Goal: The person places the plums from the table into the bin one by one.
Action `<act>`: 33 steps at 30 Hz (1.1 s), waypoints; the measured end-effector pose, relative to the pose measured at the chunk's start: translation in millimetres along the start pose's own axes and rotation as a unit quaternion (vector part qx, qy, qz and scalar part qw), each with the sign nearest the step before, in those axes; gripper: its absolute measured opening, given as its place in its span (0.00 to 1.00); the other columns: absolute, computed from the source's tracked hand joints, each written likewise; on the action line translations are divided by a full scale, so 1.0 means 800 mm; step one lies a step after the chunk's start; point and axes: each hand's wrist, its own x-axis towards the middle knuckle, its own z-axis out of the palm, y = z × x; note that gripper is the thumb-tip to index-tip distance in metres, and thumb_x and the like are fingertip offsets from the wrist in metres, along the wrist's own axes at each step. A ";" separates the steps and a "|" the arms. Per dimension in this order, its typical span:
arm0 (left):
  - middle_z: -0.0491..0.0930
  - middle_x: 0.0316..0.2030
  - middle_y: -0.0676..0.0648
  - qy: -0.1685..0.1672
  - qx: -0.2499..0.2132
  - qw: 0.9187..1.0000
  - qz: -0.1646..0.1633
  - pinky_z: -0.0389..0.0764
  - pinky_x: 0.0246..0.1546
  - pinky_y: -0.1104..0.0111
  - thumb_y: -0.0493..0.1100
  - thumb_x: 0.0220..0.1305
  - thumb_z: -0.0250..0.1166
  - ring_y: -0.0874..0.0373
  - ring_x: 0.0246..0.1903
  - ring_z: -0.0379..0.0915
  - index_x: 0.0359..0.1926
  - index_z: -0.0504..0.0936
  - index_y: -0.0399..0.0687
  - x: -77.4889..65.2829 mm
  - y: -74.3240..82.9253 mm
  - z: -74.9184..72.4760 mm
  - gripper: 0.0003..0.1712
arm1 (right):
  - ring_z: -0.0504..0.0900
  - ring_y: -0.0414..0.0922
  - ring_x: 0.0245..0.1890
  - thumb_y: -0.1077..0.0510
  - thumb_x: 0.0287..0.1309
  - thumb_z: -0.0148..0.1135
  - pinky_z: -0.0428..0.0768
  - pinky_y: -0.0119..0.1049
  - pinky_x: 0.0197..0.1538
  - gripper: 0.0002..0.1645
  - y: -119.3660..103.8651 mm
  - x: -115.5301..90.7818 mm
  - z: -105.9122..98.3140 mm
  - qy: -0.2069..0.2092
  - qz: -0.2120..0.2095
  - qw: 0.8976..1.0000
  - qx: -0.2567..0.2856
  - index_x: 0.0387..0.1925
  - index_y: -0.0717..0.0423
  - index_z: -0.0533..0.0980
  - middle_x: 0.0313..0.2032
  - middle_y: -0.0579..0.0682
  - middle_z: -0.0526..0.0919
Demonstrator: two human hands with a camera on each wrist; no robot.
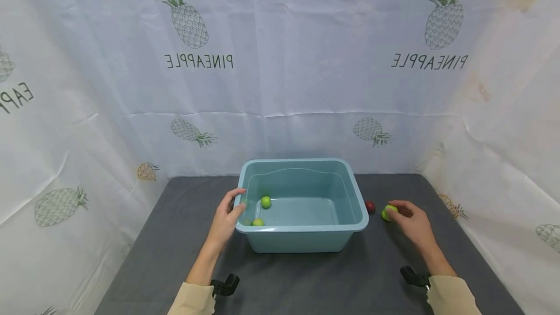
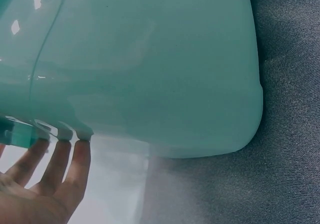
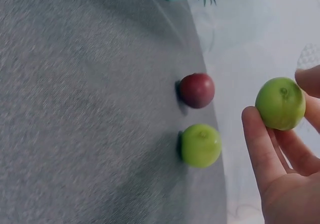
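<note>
- While our right hand [image 1: 413, 222] pinches a held green fruit [image 3: 280, 106] between thumb and fingers, right of the blue basin [image 1: 302, 229], we judge that its smooth skin could let it slip.
- Our left hand [image 1: 225, 218] grips the basin's left rim; a hard one-sided pull might tip it.
- On the gray cloth [image 1: 302, 283], we see a second green fruit [image 3: 201, 146] and a red fruit [image 3: 197, 90], which a knock could set rolling.
- Inside the basin we count two: a front green fruit [image 1: 258, 222] near the left corner, a back green fruit [image 1: 266, 202] beyond it.
- Behind hangs a white curtain [image 1: 302, 86].
</note>
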 end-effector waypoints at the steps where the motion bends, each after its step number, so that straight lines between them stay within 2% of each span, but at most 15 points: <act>1: 0.61 0.73 0.40 0.000 0.000 1.000 0.000 0.63 0.65 0.44 0.36 0.76 0.55 0.44 0.73 0.57 0.68 0.70 0.42 0.000 0.000 0.000 0.22 | 0.78 0.45 0.52 0.46 0.70 0.63 0.74 0.24 0.41 0.28 -0.003 0.001 0.001 0.005 -0.002 1.000 0.001 0.60 0.62 0.77 0.57 0.63 0.79; 3: 0.61 0.73 0.40 0.001 0.002 1.000 0.000 0.63 0.65 0.44 0.36 0.76 0.55 0.44 0.73 0.57 0.68 0.70 0.42 0.000 -0.001 0.000 0.22 | 0.77 0.40 0.49 0.45 0.70 0.62 0.74 0.23 0.41 0.27 -0.007 0.003 0.002 0.015 -0.009 1.000 0.000 0.59 0.62 0.78 0.56 0.62 0.80; 6: 0.61 0.73 0.40 0.001 0.004 1.000 0.000 0.63 0.65 0.44 0.36 0.76 0.55 0.44 0.73 0.58 0.68 0.70 0.43 0.000 -0.003 0.000 0.22 | 0.77 0.43 0.51 0.45 0.70 0.62 0.73 0.24 0.44 0.28 -0.012 0.004 0.004 0.019 -0.011 1.000 0.002 0.59 0.62 0.77 0.57 0.61 0.79; 10: 0.61 0.74 0.40 -0.001 0.005 1.000 0.000 0.64 0.65 0.43 0.37 0.77 0.55 0.43 0.73 0.58 0.68 0.70 0.44 -0.001 -0.004 0.001 0.22 | 0.75 0.57 0.59 0.44 0.70 0.63 0.75 0.39 0.55 0.33 -0.021 0.006 0.006 0.009 -0.008 1.000 0.008 0.63 0.63 0.73 0.60 0.63 0.76; 13: 0.61 0.74 0.40 0.000 0.007 1.000 0.001 0.64 0.65 0.44 0.37 0.76 0.55 0.43 0.73 0.58 0.68 0.71 0.44 -0.002 -0.003 0.001 0.22 | 0.73 0.62 0.61 0.43 0.69 0.63 0.74 0.51 0.58 0.36 -0.031 0.008 0.007 0.000 -0.002 1.000 0.008 0.66 0.64 0.71 0.62 0.66 0.74; 18: 0.62 0.73 0.40 0.004 0.004 1.000 0.000 0.64 0.64 0.44 0.36 0.76 0.55 0.44 0.73 0.59 0.68 0.71 0.42 -0.001 -0.002 0.002 0.22 | 0.74 0.62 0.61 0.43 0.69 0.63 0.75 0.52 0.59 0.37 -0.047 0.011 0.010 -0.010 0.006 1.000 0.013 0.67 0.66 0.70 0.63 0.68 0.74; 24: 0.62 0.73 0.40 0.005 -0.003 1.000 -0.005 0.64 0.64 0.45 0.36 0.76 0.55 0.44 0.72 0.60 0.67 0.71 0.42 -0.001 -0.002 0.003 0.22 | 0.73 0.63 0.62 0.46 0.68 0.65 0.71 0.61 0.62 0.36 -0.063 0.014 0.014 -0.012 -0.005 0.999 0.046 0.66 0.66 0.70 0.62 0.68 0.74; 33: 0.63 0.73 0.40 0.012 0.005 1.000 -0.001 0.64 0.64 0.45 0.37 0.76 0.55 0.43 0.72 0.60 0.67 0.72 0.45 -0.005 -0.002 0.004 0.21 | 0.74 0.61 0.61 0.47 0.67 0.67 0.71 0.59 0.61 0.34 -0.084 0.024 0.020 -0.020 -0.034 0.997 0.068 0.65 0.64 0.71 0.61 0.65 0.76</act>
